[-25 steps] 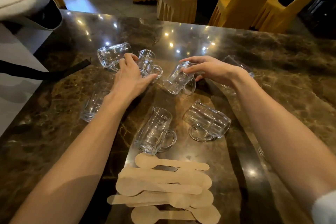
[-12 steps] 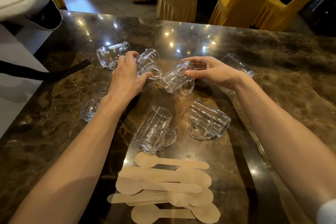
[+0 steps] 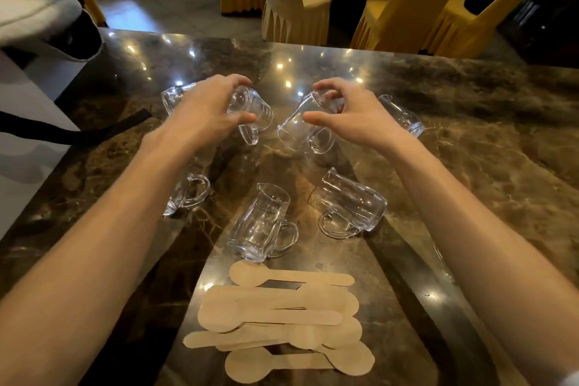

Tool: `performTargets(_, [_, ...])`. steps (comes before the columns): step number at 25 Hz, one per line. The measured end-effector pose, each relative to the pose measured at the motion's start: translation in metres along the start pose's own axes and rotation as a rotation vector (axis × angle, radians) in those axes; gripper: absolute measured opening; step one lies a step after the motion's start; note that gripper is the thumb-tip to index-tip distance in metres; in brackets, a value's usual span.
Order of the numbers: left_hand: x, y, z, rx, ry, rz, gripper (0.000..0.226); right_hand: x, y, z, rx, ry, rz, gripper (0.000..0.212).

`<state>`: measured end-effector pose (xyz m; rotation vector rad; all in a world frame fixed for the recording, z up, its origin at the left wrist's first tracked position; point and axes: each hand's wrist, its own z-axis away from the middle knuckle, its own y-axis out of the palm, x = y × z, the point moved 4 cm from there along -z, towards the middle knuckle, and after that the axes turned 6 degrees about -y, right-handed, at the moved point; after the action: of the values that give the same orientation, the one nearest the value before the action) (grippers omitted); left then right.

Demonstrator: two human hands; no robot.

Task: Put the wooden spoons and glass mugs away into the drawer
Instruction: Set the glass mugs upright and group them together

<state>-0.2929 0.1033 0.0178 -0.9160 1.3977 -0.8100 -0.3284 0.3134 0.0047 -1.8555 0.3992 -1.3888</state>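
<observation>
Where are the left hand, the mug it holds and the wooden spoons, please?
left hand (image 3: pixel 206 110): head view, back of the hand.
held mug (image 3: pixel 255 105): head view, glass side wall.
wooden spoons (image 3: pixel 282 316): head view, mid-pile handle.

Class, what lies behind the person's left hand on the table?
A far mug on the table, only its left end visible. The left hand, gripping a second mug, hides the rest.

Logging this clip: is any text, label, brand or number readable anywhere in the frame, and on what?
No text can be read.
Middle mug: faint marks on its wall, perhaps a measuring scale, too blurred to read.
Left-hand mug, gripped by the left hand: similar faint marks, unreadable.
Wooden spoons and table: no lettering seen.
</observation>
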Motion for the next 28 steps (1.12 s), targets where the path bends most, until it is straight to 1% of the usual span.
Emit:
performTargets(2, [-0.005,-0.007,-0.003,0.077,0.032,-0.096,0.062,0.010,0.001,0.003,-0.044,-0.006,0.136,0.065])
performTargets(5, [-0.013,-0.012,-0.007,0.204,0.049,-0.219,0.064,0.023,0.007,0.006,-0.051,-0.016,0.303,0.066])
performTargets(7, [-0.018,-0.010,-0.010,0.266,0.053,-0.314,0.066,0.030,0.012,0.007,-0.063,-0.023,0.348,0.065])
performTargets(10, [-0.024,-0.006,-0.014,0.305,0.063,-0.426,0.067,0.037,0.019,0.007,-0.080,-0.039,0.390,0.058])
performTargets(13, [-0.026,-0.004,-0.017,0.323,0.054,-0.452,0.067,0.040,0.024,0.004,-0.077,-0.030,0.409,0.056])
performTargets(22, [-0.032,0.003,-0.021,0.327,0.080,-0.466,0.066,0.042,0.033,-0.001,-0.082,-0.013,0.453,0.057])
performTargets(28, [-0.030,0.009,-0.023,0.397,0.094,-0.476,0.070,0.044,0.038,0.001,-0.097,-0.045,0.485,0.054])
